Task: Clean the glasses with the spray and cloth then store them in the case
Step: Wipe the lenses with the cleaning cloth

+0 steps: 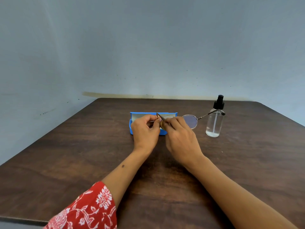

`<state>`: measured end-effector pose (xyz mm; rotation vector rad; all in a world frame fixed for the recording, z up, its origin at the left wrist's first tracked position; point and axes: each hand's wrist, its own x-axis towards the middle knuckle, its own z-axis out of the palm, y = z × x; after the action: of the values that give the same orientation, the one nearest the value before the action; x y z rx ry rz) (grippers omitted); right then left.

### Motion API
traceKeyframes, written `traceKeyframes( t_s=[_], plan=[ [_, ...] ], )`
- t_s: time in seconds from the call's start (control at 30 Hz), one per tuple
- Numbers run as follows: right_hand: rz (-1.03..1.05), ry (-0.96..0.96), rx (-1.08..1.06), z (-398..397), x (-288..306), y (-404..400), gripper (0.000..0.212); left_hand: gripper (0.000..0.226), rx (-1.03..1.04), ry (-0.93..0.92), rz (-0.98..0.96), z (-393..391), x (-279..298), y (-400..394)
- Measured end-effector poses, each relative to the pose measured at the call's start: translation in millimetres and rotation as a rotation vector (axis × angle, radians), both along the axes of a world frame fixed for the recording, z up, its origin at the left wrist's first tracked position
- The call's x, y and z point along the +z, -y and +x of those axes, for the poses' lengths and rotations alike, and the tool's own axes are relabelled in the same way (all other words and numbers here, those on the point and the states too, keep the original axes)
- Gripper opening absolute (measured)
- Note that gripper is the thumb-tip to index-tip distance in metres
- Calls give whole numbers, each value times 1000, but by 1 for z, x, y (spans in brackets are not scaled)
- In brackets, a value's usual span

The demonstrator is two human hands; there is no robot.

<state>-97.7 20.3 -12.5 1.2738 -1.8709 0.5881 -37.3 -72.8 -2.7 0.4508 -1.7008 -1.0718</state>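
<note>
Dark brown wood grain covers the table [82, 154], which fills the lower half of the view and meets a pale grey-blue wall [148, 38] at its far edge. A red sleeve [87, 210] with a white flower print covers the left forearm near the bottom edge.

The left hand [144, 129] and right hand [179, 138] meet above the middle of the table, both with fingers curled in a pinch on the glasses [189, 121]. The left hand holds one end of the thin metal frame; the right hand holds it near the middle. One round lens and its unfolded arm stick out to the right, the arm's tip reaching in front of the spray bottle. A small brownish thing sits between the fingertips, possibly the cloth, though it is too hidden to tell.

The blue case [170, 114] lies open on the table just behind the hands. The clear spray bottle [214, 121] with a black nozzle stands upright to the right.
</note>
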Motion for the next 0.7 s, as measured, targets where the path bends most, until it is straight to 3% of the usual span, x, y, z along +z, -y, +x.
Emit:
traceKeyframes(
  t_s=[0.27,0.5,0.7],
  plan=[
    [72,-6,-110,-2,1,-4,38,6,15,-3,-15,1,2,-2],
    [96,-34,46,4,-1,-7,36,18,40,-6,-35,3,1,2],
    [58,14,-70,0,-2,-7,39,5,42,1,-26,1,-1,3]
  ],
)
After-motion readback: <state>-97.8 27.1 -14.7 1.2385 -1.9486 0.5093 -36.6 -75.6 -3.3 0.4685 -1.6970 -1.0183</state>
